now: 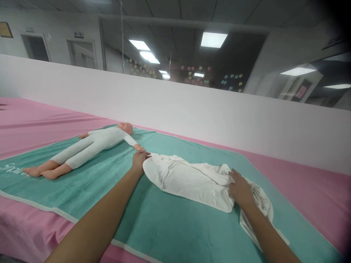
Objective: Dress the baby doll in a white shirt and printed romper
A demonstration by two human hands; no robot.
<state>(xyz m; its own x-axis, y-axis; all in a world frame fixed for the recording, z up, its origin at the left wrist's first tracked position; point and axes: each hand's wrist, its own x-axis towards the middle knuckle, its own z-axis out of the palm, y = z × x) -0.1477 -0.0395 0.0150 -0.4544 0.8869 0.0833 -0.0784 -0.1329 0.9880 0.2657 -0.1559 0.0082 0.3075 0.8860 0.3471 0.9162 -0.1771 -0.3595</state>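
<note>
A white baby garment [189, 179] with a small print along its upper part lies spread out on a green blanket [175, 226]. At its left end, my left hand [139, 160] has its fingers closed on the edge. My right hand [241, 190] pinches the fabric near the right end; its fingertips are partly hidden in the folds. More bunched white printed cloth [264, 202] lies under and beyond my right wrist; whether it belongs to the same garment I cannot tell. Close to my left hand, a baby doll [101, 140] in a pale suit lies on its back.
Beneath the blanket is a pink sheet [296, 182], which also hangs over the near edge. A low white wall [175, 109] runs along the far side, with a large glass pane [186, 51] above it. White lettering [12, 168] marks the blanket's left corner.
</note>
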